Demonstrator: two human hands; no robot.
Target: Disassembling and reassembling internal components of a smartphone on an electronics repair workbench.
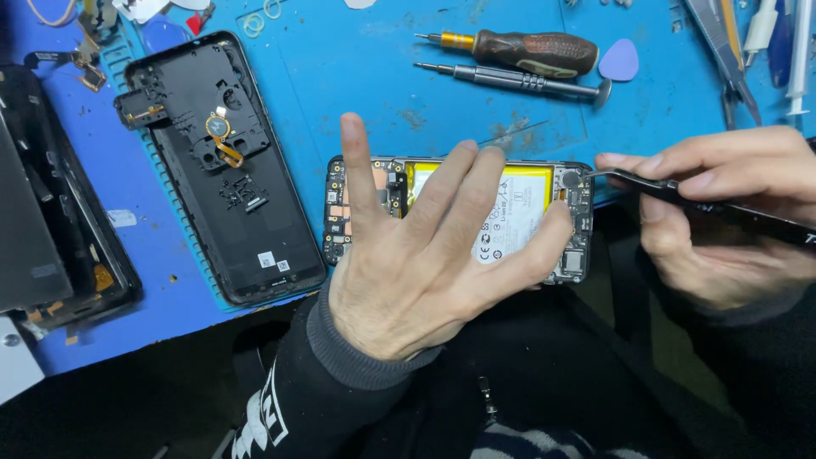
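An opened phone (575, 219) lies sideways at the blue mat's front edge, its circuit boards and yellow-and-white battery (512, 204) exposed. My left hand (425, 255) rests flat over it with fingers spread, pressing it down. My right hand (731, 212) pinches black tweezers (671, 189). Their tip touches a small round part at the phone's upper right corner.
The phone's black back cover (217, 170) lies inside-up to the left. Another dark phone body (51, 212) sits at the far left. Two screwdrivers (518, 59), a lilac pick (620, 61) and pliers (722, 42) lie at the back of the blue mat (357, 76).
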